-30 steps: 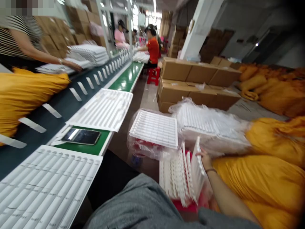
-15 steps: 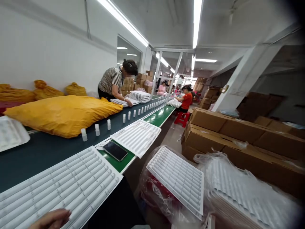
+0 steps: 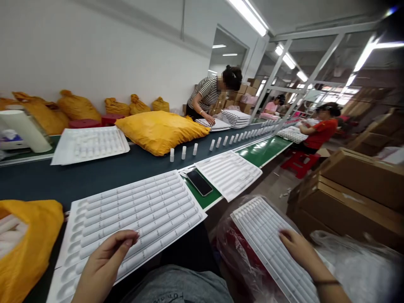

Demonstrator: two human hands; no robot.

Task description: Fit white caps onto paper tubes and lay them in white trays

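Observation:
My left hand (image 3: 102, 261) hovers over the near edge of a white tray (image 3: 73, 235). Its fingers are curled in and the thumb lies close to the fingertips; nothing shows between them. Rows of white cylinders (image 3: 135, 207) with small dark print lie in the grooves, and several hollows at the tray's left end are bare. Over a second tray (image 3: 261, 235) of white rows, low on the right, is my right hand (image 3: 298, 248). Motion smears its fingers, so its grip is unclear. Plastic film wraps around below that second tray.
A phone (image 3: 199, 182) lies on the green bench strip beside another filled tray (image 3: 229, 170). White small bottles (image 3: 183, 152) stand in a line on the dark belt (image 3: 142, 162). A yellow sack (image 3: 160, 130), an open sack (image 3: 41, 227), cartons (image 3: 360, 202) and co-workers (image 3: 205, 94) surround the line.
The view has swung left, bringing the open yellow sack and tray's left end into sight. My right hand has come into view; my left hand shows more fully.

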